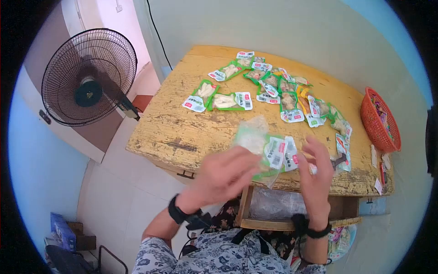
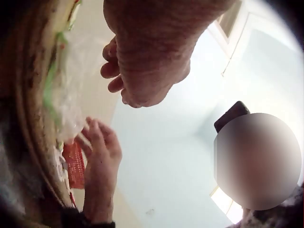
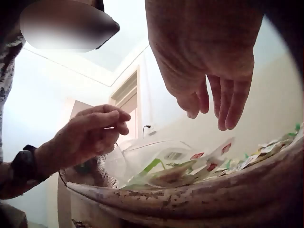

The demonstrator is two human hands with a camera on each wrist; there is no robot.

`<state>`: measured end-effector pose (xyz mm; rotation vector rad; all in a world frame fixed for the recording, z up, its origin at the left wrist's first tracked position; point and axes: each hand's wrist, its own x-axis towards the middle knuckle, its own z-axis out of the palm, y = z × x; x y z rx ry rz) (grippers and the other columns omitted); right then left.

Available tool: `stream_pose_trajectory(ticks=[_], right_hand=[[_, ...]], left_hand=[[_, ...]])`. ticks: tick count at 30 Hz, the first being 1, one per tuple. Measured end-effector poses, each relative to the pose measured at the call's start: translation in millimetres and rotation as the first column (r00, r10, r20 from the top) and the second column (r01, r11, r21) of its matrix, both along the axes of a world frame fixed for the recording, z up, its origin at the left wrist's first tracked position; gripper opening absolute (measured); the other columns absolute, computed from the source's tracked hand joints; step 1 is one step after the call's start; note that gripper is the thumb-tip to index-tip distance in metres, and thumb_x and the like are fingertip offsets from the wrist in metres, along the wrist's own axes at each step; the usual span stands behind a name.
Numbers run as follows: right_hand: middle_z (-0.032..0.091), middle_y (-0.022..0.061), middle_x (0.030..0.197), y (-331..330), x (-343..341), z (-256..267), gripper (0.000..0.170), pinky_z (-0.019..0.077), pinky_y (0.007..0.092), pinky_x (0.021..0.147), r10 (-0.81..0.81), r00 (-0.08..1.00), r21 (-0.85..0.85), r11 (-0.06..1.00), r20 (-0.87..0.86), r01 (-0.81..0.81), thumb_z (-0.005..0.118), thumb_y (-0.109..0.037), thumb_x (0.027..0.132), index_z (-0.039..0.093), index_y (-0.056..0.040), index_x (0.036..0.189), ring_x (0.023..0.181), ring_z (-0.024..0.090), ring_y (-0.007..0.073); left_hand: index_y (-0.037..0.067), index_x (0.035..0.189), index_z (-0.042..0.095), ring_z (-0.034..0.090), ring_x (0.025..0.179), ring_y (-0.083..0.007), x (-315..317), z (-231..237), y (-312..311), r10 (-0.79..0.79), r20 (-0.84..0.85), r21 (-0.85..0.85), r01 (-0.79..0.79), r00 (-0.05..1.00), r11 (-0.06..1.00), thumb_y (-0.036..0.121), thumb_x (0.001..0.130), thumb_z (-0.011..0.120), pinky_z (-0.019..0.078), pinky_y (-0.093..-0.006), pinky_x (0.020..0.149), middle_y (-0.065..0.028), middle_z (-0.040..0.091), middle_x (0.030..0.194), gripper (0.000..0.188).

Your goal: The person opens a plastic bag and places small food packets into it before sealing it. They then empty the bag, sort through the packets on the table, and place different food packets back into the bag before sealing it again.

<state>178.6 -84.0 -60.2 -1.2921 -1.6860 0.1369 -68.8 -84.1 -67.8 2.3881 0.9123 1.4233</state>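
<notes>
A clear plastic bag (image 1: 256, 124) with several green-and-white snack packets (image 1: 275, 153) in it lies near the table's front edge. My left hand (image 1: 226, 176) hovers at the bag's left side, fingers loosely bent with nothing between them. Over the bag's right side is my right hand (image 1: 316, 176), its fingers (image 3: 231, 107) nearly straight and holding nothing. From the right wrist view, the transparent bag (image 3: 137, 159) stands puffed up between the hands, with packets (image 3: 175, 171) inside.
Many similar packets (image 1: 226, 101) are spread over the worn yellow table (image 1: 159, 132). A red basket (image 1: 381, 123) with wrapped items stands at the right. Below the front edge, an open drawer (image 1: 273, 223) holds clear plastic. A fan (image 1: 89, 86) stands left.
</notes>
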Motion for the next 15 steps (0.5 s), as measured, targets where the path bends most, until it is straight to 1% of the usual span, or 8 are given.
stream_pose_trajectory(ticks=[2, 3, 4, 6, 9, 10, 12, 15], right_hand=[[0.069, 0.0143, 0.110, -21, 12, 1, 0.017, 0.0555, 0.0313, 0.078, 0.006, 0.997, -0.135, 0.991, -0.073, -0.016, 0.066, -0.001, 0.093, 0.064, 0.0022, 0.110, 0.094, 0.068, 0.0204], [0.070, 0.0136, 0.111, -31, 16, -1, 0.015, 0.0552, 0.0308, 0.079, 0.002, 0.994, -0.202, 0.979, -0.111, -0.025, 0.066, 0.000, 0.093, 0.065, 0.0021, 0.108, 0.095, 0.068, 0.0197], [0.070, 0.0134, 0.111, -40, 18, -6, 0.014, 0.0551, 0.0305, 0.079, 0.000, 0.988, -0.205, 0.978, -0.155, -0.032, 0.065, 0.001, 0.093, 0.066, 0.0018, 0.107, 0.095, 0.068, 0.0191], [0.070, 0.0128, 0.111, -56, 18, -16, 0.013, 0.0548, 0.0299, 0.080, -0.004, 0.971, -0.213, 0.976, -0.240, -0.049, 0.064, 0.002, 0.093, 0.067, 0.0014, 0.105, 0.095, 0.068, 0.0179], [0.070, 0.0132, 0.111, -72, 14, -37, 0.015, 0.0549, 0.0297, 0.080, -0.046, 0.908, -0.273, 0.959, -0.416, -0.076, 0.062, 0.004, 0.093, 0.068, 0.0006, 0.106, 0.093, 0.068, 0.0176], [0.070, 0.0136, 0.112, -74, 16, -44, 0.016, 0.0553, 0.0293, 0.080, -0.011, 0.942, -0.235, 0.969, -0.335, -0.072, 0.061, 0.005, 0.093, 0.067, 0.0012, 0.107, 0.093, 0.070, 0.0183], [0.070, 0.0137, 0.112, -80, 14, -44, 0.016, 0.0555, 0.0289, 0.080, -0.001, 0.922, -0.248, 0.963, -0.387, -0.103, 0.061, 0.006, 0.094, 0.067, 0.0015, 0.108, 0.094, 0.071, 0.0193], [0.070, 0.0136, 0.111, -86, 19, -47, 0.016, 0.0560, 0.0287, 0.079, 0.001, 0.900, -0.252, 0.960, -0.436, -0.123, 0.061, 0.006, 0.094, 0.067, 0.0016, 0.108, 0.093, 0.073, 0.0201]], left_hand=[[0.002, 0.104, 0.068, 0.065, 0.069, -0.0262, -18, 23, 11, 0.137, -0.036, -0.157, -0.141, 0.990, 0.977, 0.006, 0.088, 0.071, 0.0528, -0.0350, 0.062, -0.0112, 0.068, 0.089, 0.017], [0.002, 0.106, 0.068, 0.064, 0.069, -0.0268, -28, 26, 25, 0.203, -0.109, -0.122, -0.216, 0.973, 0.969, 0.007, 0.089, 0.070, 0.0524, -0.0350, 0.061, -0.0114, 0.069, 0.091, 0.018], [0.001, 0.107, 0.068, 0.064, 0.068, -0.0275, -37, 25, 42, 0.269, -0.179, -0.080, -0.286, 0.946, 0.955, 0.008, 0.090, 0.069, 0.0520, -0.0351, 0.060, -0.0115, 0.069, 0.093, 0.019], [0.001, 0.118, 0.066, 0.067, 0.085, -0.0315, -54, 17, 77, 0.357, -0.334, -0.044, -0.393, 0.872, 0.919, 0.012, 0.091, 0.068, 0.0550, -0.0389, 0.073, -0.0147, 0.070, 0.105, 0.029], [0.002, 0.128, 0.061, 0.065, 0.106, -0.0359, -70, -11, 126, 0.364, -0.461, 0.087, -0.367, 0.810, 0.926, 0.021, 0.089, 0.070, 0.0529, -0.0441, 0.089, -0.0198, 0.067, 0.118, 0.044], [0.002, 0.130, 0.060, 0.063, 0.111, -0.0365, -69, -12, 135, 0.332, -0.512, 0.020, -0.376, 0.792, 0.926, 0.024, 0.089, 0.071, 0.0513, -0.0446, 0.093, -0.0209, 0.066, 0.120, 0.048], [0.002, 0.135, 0.057, 0.059, 0.120, -0.0377, -65, -10, 150, 0.257, -0.604, -0.113, -0.400, 0.754, 0.909, 0.030, 0.087, 0.072, 0.0480, -0.0455, 0.101, -0.0233, 0.064, 0.125, 0.057], [0.000, 0.123, 0.061, 0.062, 0.112, -0.0399, -60, -5, 167, 0.234, -0.708, -0.138, -0.456, 0.666, 0.880, 0.033, 0.088, 0.070, 0.0501, -0.0481, 0.093, -0.0242, 0.066, 0.118, 0.050]])
